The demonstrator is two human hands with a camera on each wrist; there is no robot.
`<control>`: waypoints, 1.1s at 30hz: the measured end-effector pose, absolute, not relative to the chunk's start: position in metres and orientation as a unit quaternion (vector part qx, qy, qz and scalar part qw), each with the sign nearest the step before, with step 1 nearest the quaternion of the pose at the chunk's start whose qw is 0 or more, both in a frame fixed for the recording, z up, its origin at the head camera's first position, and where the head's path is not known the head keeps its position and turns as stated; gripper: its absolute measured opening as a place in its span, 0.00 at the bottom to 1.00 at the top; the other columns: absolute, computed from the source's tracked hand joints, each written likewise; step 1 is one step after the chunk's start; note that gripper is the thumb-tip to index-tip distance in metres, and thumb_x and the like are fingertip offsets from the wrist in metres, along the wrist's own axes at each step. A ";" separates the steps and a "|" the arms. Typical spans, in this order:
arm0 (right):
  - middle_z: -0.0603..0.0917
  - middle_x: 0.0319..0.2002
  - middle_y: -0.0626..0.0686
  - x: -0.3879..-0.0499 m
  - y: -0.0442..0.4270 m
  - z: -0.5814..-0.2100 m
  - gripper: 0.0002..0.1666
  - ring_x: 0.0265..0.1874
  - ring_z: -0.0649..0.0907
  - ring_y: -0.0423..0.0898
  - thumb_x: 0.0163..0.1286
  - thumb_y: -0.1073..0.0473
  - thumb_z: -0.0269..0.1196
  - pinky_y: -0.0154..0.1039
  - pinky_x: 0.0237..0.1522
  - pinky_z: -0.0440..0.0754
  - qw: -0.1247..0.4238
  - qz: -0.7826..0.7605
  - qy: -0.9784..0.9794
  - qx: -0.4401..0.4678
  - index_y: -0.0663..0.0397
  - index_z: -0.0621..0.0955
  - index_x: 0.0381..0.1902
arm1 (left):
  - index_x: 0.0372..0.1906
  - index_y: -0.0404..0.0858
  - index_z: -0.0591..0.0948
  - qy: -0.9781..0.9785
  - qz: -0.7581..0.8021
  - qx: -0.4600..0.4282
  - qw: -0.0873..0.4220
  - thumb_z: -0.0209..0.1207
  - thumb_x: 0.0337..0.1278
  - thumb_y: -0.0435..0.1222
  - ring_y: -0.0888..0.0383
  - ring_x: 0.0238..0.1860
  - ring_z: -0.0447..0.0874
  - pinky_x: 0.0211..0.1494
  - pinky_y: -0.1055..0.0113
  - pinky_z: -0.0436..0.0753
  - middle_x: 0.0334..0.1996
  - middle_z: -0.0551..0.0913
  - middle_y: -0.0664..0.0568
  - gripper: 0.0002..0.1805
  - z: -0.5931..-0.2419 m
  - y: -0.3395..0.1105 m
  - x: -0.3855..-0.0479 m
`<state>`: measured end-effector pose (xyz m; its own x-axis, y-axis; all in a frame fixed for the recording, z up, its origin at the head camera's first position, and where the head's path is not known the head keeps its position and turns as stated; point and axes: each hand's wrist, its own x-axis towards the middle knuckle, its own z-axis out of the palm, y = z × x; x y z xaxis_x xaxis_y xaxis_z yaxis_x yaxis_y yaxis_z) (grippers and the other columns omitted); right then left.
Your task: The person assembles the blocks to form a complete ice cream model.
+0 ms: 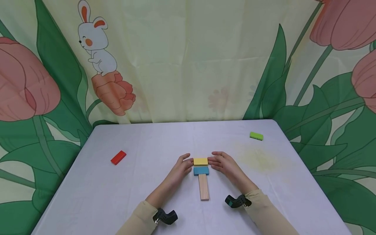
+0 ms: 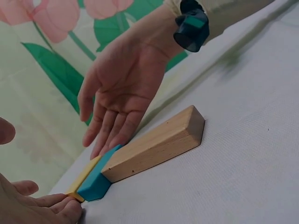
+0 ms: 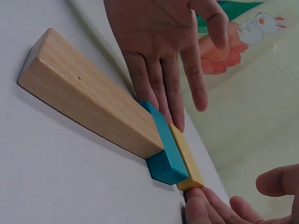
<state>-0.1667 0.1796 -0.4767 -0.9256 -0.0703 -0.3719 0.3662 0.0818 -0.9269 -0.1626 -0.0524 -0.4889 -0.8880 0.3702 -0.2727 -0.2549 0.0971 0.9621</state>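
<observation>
A yellow block (image 1: 200, 162) lies crosswise on the table, with a blue block (image 1: 201, 171) right in front of it. A plain wooden block (image 1: 203, 187) runs from the blue one toward the person, its end against the blue block in both wrist views. My left hand (image 1: 181, 168) touches the left end of the yellow block with its fingertips. From the other side, the fingertips of my right hand (image 1: 224, 164) touch its right end. Fingers on both hands are extended rather than curled, and each palm faces inward.
A red block (image 1: 118, 157) lies at the left of the white-covered table (image 1: 88, 195). Toward the back right corner is a green block (image 1: 256, 136). A printed curtain (image 1: 188, 58) hangs behind the table's far edge. Each wrist wears a black camera band (image 1: 165, 216).
</observation>
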 end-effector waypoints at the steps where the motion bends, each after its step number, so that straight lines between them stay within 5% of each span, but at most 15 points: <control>1: 0.79 0.66 0.65 -0.167 0.180 -0.477 0.28 0.63 0.83 0.55 0.83 0.54 0.48 0.44 0.64 0.82 0.163 -0.669 0.718 0.104 0.61 0.65 0.74 | 0.81 0.40 0.54 0.703 0.671 0.042 0.234 0.43 0.79 0.47 0.43 0.78 0.65 0.79 0.49 0.64 0.78 0.63 0.39 0.34 -0.489 -0.053 -0.162; 33: 0.82 0.64 0.63 -0.159 0.180 -0.479 0.28 0.62 0.84 0.53 0.81 0.53 0.52 0.44 0.64 0.82 0.169 -0.663 0.721 0.109 0.61 0.68 0.72 | 0.80 0.38 0.57 0.722 0.643 0.081 0.240 0.43 0.81 0.47 0.41 0.77 0.65 0.79 0.46 0.65 0.77 0.64 0.38 0.32 -0.487 -0.058 -0.149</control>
<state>-0.1588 0.1803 -0.4789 -0.9191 -0.0673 -0.3882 0.3812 0.0972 -0.9194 -0.1494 -0.0584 -0.4871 -0.8715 0.4266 -0.2420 -0.1914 0.1587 0.9686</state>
